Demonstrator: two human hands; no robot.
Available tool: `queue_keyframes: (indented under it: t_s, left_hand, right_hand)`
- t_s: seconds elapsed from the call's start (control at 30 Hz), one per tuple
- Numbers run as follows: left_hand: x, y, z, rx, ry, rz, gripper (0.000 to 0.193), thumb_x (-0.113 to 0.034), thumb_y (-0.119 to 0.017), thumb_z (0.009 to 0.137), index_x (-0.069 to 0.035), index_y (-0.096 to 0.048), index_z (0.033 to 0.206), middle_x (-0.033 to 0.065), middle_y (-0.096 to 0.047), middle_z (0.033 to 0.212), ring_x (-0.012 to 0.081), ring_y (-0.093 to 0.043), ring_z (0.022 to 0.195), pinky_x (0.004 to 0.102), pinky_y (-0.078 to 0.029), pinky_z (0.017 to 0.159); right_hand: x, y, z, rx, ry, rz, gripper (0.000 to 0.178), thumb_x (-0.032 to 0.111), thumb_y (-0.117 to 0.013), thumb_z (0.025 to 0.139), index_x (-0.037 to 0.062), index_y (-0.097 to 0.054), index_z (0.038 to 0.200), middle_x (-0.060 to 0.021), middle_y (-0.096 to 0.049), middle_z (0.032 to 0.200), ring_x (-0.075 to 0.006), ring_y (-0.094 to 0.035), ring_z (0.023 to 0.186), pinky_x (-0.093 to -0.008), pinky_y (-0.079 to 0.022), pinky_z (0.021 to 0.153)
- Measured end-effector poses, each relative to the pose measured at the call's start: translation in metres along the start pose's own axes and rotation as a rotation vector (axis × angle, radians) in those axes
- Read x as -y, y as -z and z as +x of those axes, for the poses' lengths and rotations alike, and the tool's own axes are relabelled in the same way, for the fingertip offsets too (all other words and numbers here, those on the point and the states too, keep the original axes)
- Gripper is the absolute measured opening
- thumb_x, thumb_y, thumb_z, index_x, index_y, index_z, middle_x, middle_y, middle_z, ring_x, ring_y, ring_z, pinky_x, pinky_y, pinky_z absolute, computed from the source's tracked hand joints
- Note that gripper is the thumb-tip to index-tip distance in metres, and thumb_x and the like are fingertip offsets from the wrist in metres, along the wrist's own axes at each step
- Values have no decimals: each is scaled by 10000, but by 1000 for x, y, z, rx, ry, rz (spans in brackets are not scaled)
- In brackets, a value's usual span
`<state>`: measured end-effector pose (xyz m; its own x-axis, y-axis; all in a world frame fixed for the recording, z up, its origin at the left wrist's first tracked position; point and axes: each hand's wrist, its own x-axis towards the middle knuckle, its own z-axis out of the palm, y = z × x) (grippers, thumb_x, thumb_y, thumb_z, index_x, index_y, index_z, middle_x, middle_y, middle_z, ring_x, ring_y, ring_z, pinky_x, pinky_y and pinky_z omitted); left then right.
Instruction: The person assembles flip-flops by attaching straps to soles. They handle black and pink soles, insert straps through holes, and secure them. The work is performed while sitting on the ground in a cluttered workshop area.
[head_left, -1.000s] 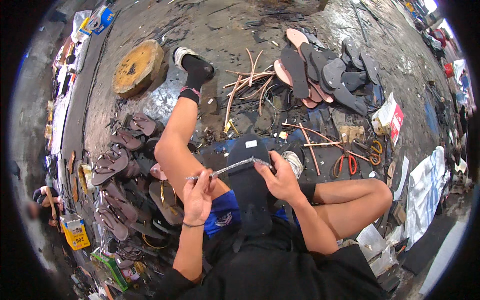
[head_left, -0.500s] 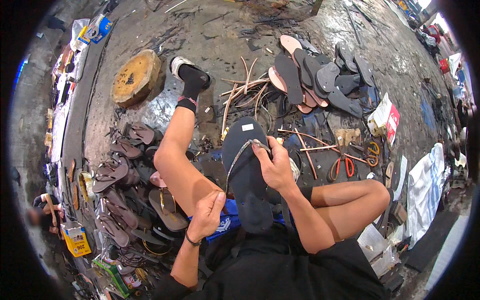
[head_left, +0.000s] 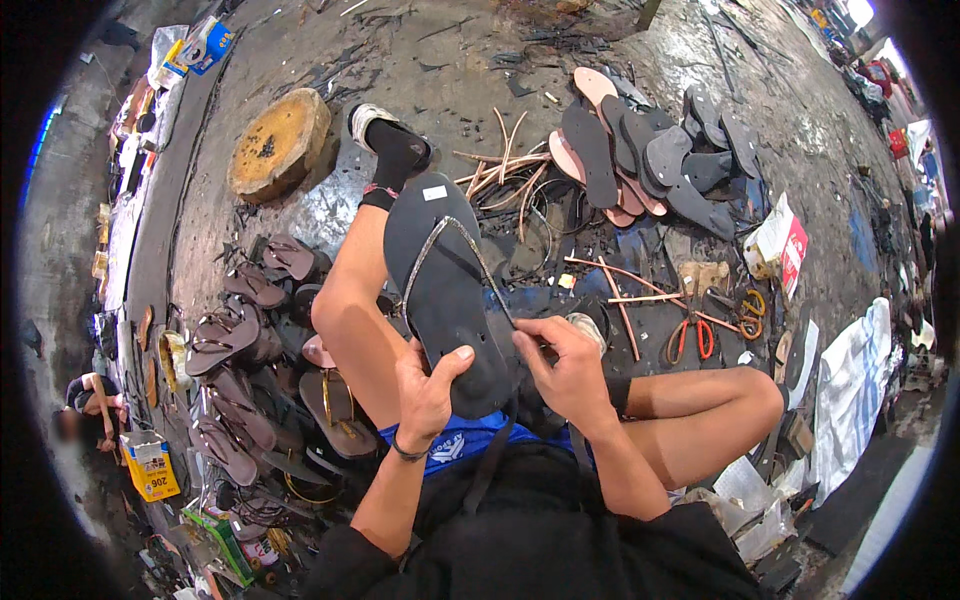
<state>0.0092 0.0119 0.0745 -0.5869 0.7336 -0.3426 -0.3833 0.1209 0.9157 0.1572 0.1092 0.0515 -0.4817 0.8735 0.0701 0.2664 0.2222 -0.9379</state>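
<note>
We judge the strap [head_left: 455, 245] fitted at the toe; both hands, left hand [head_left: 425, 385] and right hand [head_left: 565, 365], grasp the black sandal [head_left: 445, 300], heel ends unfinished.

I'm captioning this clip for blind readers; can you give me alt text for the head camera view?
Seen from above, a seated person holds a black flip-flop by its heel in the left hand, while the right hand grips its strap. Finished sandals lie left, loose soles ahead.

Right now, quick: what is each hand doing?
Left hand: closed on the heel end of the black flip-flop.
Right hand: fingers pinching the strap at the sandal's edge; any tool hidden.
</note>
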Motion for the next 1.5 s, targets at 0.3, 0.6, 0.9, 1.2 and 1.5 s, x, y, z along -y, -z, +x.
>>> queue_keyframes:
  t_s: [0.3,0.6,0.9,1.2,1.5]
  left_hand:
    - [1,-3,-8,119,-181,184,374,-58,-688,898,47,-579,1240,106,-678,1147,156,-643,1002,300,-515,902]
    - [5,-1,-14,119,-163,219,425,-30,-696,890,47,-557,1284,101,-672,1149,159,-640,1033,304,-510,927]
    - [7,-1,-15,157,-187,237,440,-26,-678,908,54,-528,1314,123,-643,1211,174,-634,1057,318,-507,948]
    - [23,6,-15,118,-383,568,355,-57,-665,929,27,-588,1264,82,-674,1121,161,-626,1000,309,-512,886]
    - [2,-1,-6,167,-120,161,344,-94,-657,963,44,-584,1269,77,-688,1130,121,-624,1014,277,-506,893]
  right_hand:
    - [27,3,6,45,-92,263,167,65,-741,913,-14,-652,1031,-125,-737,911,-179,-729,796,-295,-563,699]
    - [36,8,2,-12,2,40,155,16,-767,881,-8,-664,994,-93,-747,905,-134,-736,837,-273,-581,741]
    - [19,13,4,126,-175,342,177,88,-803,850,16,-684,960,-66,-759,867,-123,-727,777,-280,-560,708]
    - [27,-10,-6,-68,-22,88,136,-18,-814,797,4,-683,826,-71,-749,855,-133,-715,797,-278,-555,737]
    - [19,17,18,251,-79,266,134,30,-790,840,-12,-727,950,-103,-727,970,-189,-712,857,-300,-571,759]
